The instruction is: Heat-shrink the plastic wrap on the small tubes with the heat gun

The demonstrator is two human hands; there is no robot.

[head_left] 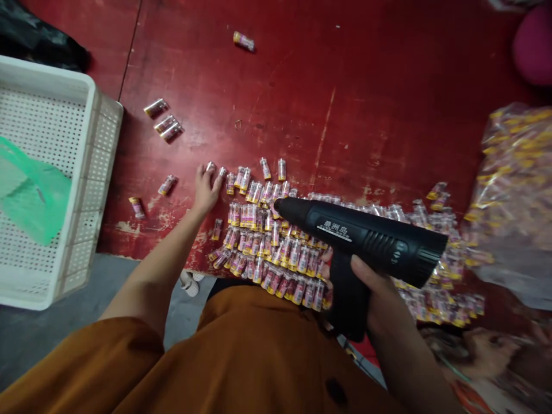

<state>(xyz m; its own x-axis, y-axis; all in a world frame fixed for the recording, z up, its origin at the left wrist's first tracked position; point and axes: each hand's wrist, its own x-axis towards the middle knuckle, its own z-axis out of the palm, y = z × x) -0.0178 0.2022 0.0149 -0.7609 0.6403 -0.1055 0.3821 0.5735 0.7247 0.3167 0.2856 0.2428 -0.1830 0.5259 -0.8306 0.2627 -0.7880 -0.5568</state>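
My right hand [383, 299] is wrapped round the handle of a black heat gun [366, 233], whose nozzle points left over rows of small labelled bottles [280, 253]. These bottles have pink labels, yellow ends and clear film. To the left of the rows, the fingers of my left hand [208, 190] close on a small bottle [210, 166], with another bottle [222, 171] at the fingertips. Part of the grip is hidden behind the fingers. Several bottles stand in close rows; others lie under and beyond the heat gun, partly covered by it.
A white perforated crate [90, 144] with a green plastic bag [34, 195] stands at left. Loose bottles [171, 131] lie on the red table [293, 103]. A large clear bag [513, 190] of bottles is at right. Another person's hand [491, 351] shows at lower right.
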